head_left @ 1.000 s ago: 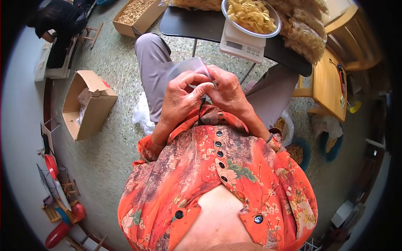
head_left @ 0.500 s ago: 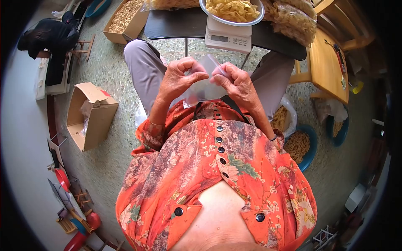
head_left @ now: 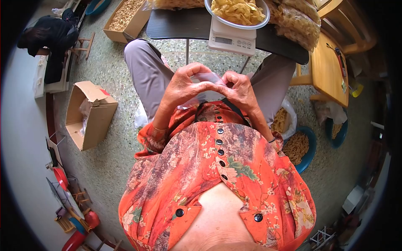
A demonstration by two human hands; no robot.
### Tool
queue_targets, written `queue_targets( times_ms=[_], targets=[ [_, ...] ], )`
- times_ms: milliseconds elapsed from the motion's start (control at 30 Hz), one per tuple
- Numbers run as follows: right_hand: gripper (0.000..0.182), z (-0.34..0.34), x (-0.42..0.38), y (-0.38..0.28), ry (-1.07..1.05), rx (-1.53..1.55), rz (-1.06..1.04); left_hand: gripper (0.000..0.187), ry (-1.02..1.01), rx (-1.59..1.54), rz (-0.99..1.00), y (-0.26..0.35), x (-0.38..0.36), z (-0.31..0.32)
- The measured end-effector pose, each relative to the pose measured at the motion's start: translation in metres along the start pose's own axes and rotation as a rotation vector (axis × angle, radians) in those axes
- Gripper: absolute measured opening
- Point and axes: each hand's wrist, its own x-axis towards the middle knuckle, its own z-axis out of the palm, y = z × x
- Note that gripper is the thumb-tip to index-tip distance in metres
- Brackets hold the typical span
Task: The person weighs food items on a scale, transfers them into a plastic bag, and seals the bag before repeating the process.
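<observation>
A thin clear plastic bag hangs between my two hands above my lap. My left hand is curled round its left side, thumb pointing right. My right hand pinches the right side, and the fingertips of both hands nearly meet. Beyond them stands a white digital scale on the dark table. A white bowl of yellowish dried pieces rests on the scale.
Filled clear bags lie at the table's right. An open cardboard box stands on the floor at left, a box of chips farther back. Blue basins and a wooden chair are at right. A person in black bends at upper left.
My hands have drawn closer together, and the upper part of the bag has folded down between them. The scale and bowl appear slightly farther right in view.
</observation>
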Motion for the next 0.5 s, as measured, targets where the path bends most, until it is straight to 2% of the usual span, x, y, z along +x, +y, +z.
queue_targets(
  times_ms=[100,200,267,500],
  targets=[
    [0.033,0.004,-0.001,0.002,0.003,-0.018,0.006,0.013,-0.047,0.007,-0.010,-0.005,-0.003,0.004],
    [0.034,0.000,-0.001,0.004,-0.100,0.000,0.016,0.011,-0.049,0.056,-0.090,-0.012,-0.002,0.005],
    [0.027,-0.001,-0.002,0.005,-0.086,0.058,-0.051,0.006,-0.031,-0.120,0.021,-0.012,-0.002,0.008],
    [0.020,-0.006,-0.005,0.003,-0.122,0.083,0.052,0.004,-0.023,-0.064,0.032,-0.019,-0.002,0.013]
  ],
)
